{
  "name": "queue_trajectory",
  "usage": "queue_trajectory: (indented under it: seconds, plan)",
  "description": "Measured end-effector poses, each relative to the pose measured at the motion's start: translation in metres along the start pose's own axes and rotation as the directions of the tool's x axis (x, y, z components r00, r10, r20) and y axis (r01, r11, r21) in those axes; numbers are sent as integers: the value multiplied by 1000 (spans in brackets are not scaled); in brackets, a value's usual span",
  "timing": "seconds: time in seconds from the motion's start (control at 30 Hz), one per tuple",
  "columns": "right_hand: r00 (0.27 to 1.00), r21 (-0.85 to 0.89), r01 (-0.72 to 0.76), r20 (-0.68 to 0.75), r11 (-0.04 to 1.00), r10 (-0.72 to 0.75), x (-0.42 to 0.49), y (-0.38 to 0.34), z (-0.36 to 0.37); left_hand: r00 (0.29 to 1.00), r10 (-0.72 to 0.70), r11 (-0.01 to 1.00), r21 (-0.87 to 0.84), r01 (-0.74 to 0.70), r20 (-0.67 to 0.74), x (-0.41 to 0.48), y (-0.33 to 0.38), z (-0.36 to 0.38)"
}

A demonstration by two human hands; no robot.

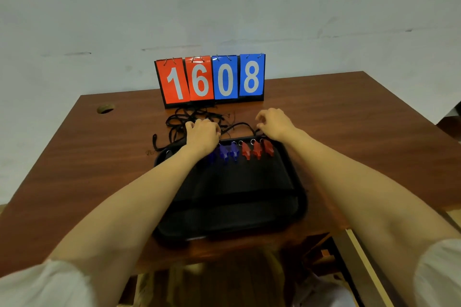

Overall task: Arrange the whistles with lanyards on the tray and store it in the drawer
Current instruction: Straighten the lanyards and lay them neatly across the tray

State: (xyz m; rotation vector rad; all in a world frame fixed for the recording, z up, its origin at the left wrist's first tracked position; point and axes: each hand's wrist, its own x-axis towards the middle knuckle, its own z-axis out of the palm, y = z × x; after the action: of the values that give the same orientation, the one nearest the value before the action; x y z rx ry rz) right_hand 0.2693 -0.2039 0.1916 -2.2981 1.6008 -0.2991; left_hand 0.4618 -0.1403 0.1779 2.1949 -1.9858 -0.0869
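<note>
White sleeves (pixel 50 281) pushed up at the near edge, both forearms reaching out over a reddish-brown wood-grain table (pixel 349 132). On it, close to me, a black tray (pixel 232 197) with rounded corners and a raised rim, its near half bare. Along its far edge a row of translucent plastic whistles with metal rings at their far ends: blue whistles (pixel 227 153) to the left, partly under my left wrist, and three red whistles (pixel 257 149) to the right. My left hand (pixel 203 133) is knuckles-up just past the tray's far rim, fingers curled into the tangle of black lanyards (pixel 179 119) that spills onto the table beyond. My right hand (pixel 273 123) is curled too, thumb and fingertips pinching one cord at the rim above the red ones. Behind the cords stands a flip scoreboard (pixel 212 80): red cards "16", blue cards "08", white numerals. A round hole (pixel 106 108) in the tabletop, far left. Beyond that, a pale, scuffed wall (pixel 224 7).
</note>
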Motion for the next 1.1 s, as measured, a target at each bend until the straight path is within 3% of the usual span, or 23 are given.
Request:
queue_trajectory:
  seconds: [0.2, 0.43, 0.6, 0.7, 0.83, 0.97, 1.1]
  plan:
    - [980, -4, 158, 126, 987, -156, 50, -18, 28, 997, 2, 997, 80, -8, 73, 61, -12, 23]
    - [958, -29, 185, 228, 982, -174, 76, -17, 65, 991, 51, 991, 119, -66, 127, 85, -20, 45]
    - [987, -36, 135, 92, 990, -132, 74, -12, 64, 999, 52, 993, 103, -52, 0, 83, -26, 50]
    - [985, 123, 169, -48, 978, -164, 72, -26, 54, 984, 67, 997, 42, -61, -164, 76, -28, 40]
    - [969, 132, 246, -75, 960, -237, 71, -53, 40, 963, 54, 997, -37, -66, -264, 66, -31, 19]
    - [950, 72, 284, -159, 956, -270, 62, -77, 20, 960, 17, 967, -238, -86, -278, 58, -32, -7]
    - [897, 113, 289, -379, 951, -228, 51, -100, -35, 972, -38, 945, -325, -41, -232, 50, -39, -37]
